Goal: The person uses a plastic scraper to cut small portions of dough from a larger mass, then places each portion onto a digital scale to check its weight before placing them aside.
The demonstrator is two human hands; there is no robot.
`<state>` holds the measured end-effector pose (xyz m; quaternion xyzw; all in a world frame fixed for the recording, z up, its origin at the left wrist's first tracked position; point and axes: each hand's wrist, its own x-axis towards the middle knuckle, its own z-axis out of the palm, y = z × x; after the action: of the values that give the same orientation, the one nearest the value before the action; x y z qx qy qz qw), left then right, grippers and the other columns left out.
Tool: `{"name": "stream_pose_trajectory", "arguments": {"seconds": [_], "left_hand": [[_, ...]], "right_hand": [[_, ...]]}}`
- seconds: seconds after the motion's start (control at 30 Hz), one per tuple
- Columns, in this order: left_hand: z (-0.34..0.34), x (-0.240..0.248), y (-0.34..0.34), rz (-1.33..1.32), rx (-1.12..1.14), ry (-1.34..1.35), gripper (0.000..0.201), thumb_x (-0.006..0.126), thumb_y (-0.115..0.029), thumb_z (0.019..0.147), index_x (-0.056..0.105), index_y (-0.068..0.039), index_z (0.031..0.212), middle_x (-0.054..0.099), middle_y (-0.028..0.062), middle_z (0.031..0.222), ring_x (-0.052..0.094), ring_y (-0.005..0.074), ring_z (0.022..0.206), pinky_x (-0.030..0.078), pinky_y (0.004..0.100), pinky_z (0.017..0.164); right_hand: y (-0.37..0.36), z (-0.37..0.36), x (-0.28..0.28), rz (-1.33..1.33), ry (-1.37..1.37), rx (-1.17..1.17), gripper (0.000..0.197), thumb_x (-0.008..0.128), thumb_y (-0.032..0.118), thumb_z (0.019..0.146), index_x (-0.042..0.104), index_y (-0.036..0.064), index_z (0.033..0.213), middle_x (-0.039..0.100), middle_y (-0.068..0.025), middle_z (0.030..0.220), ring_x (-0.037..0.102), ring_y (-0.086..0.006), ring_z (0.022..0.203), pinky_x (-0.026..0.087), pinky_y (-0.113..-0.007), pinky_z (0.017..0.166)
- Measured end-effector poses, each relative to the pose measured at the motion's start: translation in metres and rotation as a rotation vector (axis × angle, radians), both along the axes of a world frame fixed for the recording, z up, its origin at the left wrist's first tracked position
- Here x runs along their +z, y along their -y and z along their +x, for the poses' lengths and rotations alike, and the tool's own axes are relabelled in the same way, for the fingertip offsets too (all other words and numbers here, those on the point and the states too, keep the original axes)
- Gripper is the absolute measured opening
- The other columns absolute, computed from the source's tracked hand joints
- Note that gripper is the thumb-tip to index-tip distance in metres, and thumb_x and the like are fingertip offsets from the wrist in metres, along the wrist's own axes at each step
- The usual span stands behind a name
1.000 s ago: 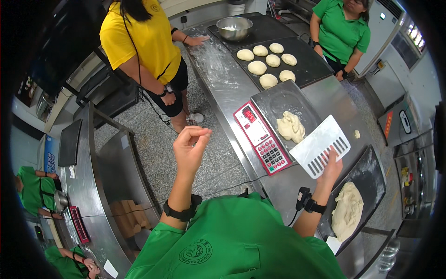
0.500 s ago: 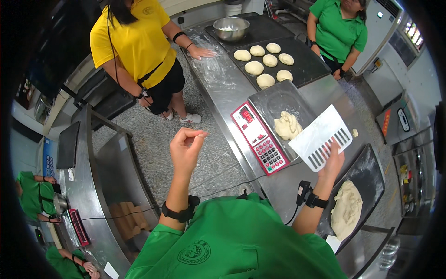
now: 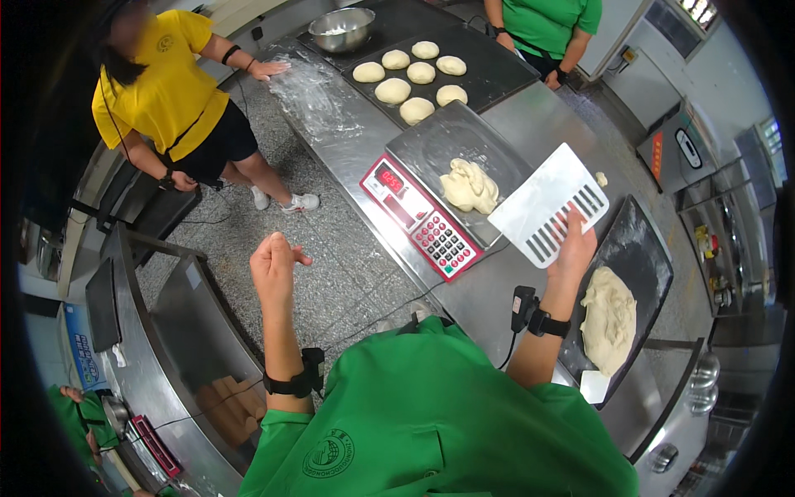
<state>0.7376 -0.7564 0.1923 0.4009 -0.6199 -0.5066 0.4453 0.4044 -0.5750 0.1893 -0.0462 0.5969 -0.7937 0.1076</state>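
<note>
Head view: the two hands are held well apart. A white slotted dough scraper (image 3: 548,189) is gripped by its slotted end in the right hand (image 3: 573,248), its blade tilted beside the digital scale (image 3: 426,219). The left hand (image 3: 273,269) is raised over the floor, loosely curled; whether its fingertips are pressed together cannot be told. A lump of dough (image 3: 469,186) is rested on the scale's dark weighing plate (image 3: 418,153), and a small dough scrap (image 3: 601,178) is left on the steel worktable (image 3: 489,286). At the right, a large dough mass (image 3: 609,319) is held on a floured dark tray (image 3: 642,244). Beyond the scale, eight dough balls (image 3: 421,73) are spread on a black baking tray (image 3: 493,66), with a steel bowl (image 3: 342,33) set behind. By the far end, the floured tabletop is touched by a co-worker's hand (image 3: 269,69).
</note>
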Motion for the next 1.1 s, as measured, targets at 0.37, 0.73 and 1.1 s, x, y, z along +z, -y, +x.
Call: {"name": "stream_pose_trajectory", "arguments": {"seconds": [0.37,0.73,1.1], "left_hand": [[0.004,-0.031,0.017,0.095,0.129,0.018,0.017,0.044,-0.013,0.084,0.052,0.002,0.086,0.052,0.004,0.063,0.051,0.0098,0.058,0.045,0.0236,0.057],[0.011,-0.049,0.023,-0.097,0.318,0.087,0.017,0.05,-0.015,0.08,0.052,-0.001,0.07,0.052,0.0014,0.061,0.047,0.0057,0.055,0.039,0.0193,0.053],[0.02,-0.05,0.024,-0.023,0.339,-0.023,0.015,0.05,-0.013,0.081,0.055,0.001,0.077,0.053,0.0021,0.068,0.046,0.0061,0.062,0.037,0.0185,0.058]], "right_hand": [[-0.01,-0.008,-0.01,0.059,-0.036,-0.039,0.021,0.048,0.01,0.08,0.053,-0.0035,0.095,0.057,-0.0072,0.084,0.055,-0.0111,0.068,0.045,-0.021,0.057],[-0.01,-0.011,-0.012,0.106,-0.052,-0.018,0.022,0.049,0.012,0.08,0.052,-0.0015,0.096,0.057,-0.0068,0.085,0.055,-0.0117,0.07,0.045,-0.022,0.058],[-0.009,-0.01,-0.012,0.097,-0.05,-0.009,0.022,0.047,0.01,0.08,0.051,-0.0037,0.097,0.056,-0.0087,0.087,0.055,-0.0124,0.073,0.046,-0.023,0.06]]}}
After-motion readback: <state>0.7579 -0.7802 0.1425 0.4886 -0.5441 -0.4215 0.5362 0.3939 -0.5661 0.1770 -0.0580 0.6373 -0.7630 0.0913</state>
